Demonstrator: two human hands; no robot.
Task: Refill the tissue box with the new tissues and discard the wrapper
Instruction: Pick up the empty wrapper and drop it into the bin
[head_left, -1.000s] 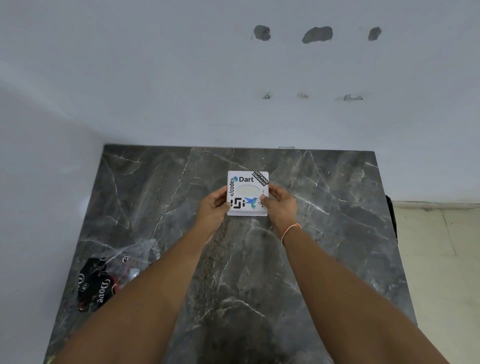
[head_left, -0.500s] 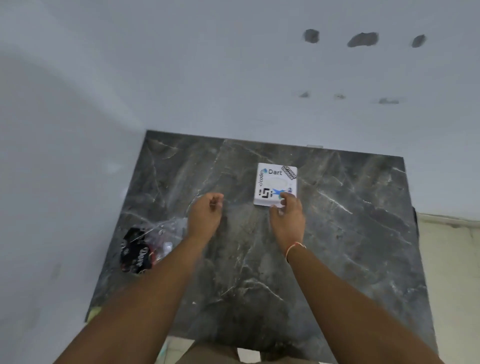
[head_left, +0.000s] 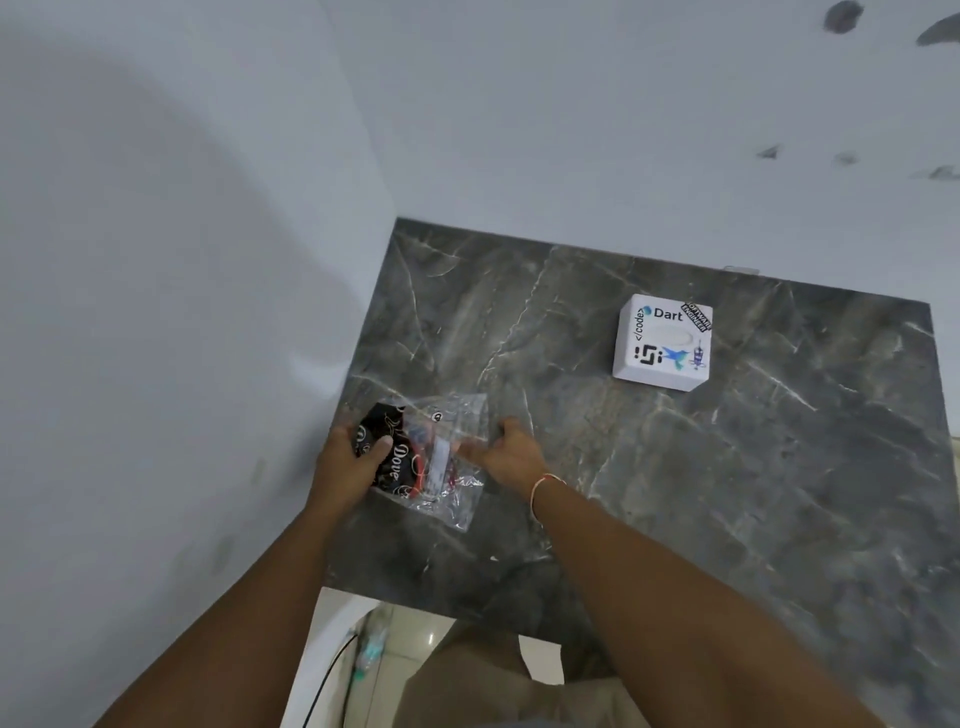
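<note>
- Both hands grab the crinkly wrapper (head_left: 436, 457) at the worktop's (head_left: 675, 467) near left: left hand (head_left: 349, 462), right hand (head_left: 506, 451).
- The white tissue box (head_left: 662, 342) sits alone, far right.

Both forearms were bare to the lower edge of the view, with no sleeves on them. The left hand (head_left: 347, 462) wore nothing: no ring or band showed. The right hand (head_left: 506, 453) carried a thin thread bracelet (head_left: 543, 486) around the wrist, orange-red and white, looped loosely. Low in the view, brown trousers (head_left: 483, 680) covered the person's legs.
</note>
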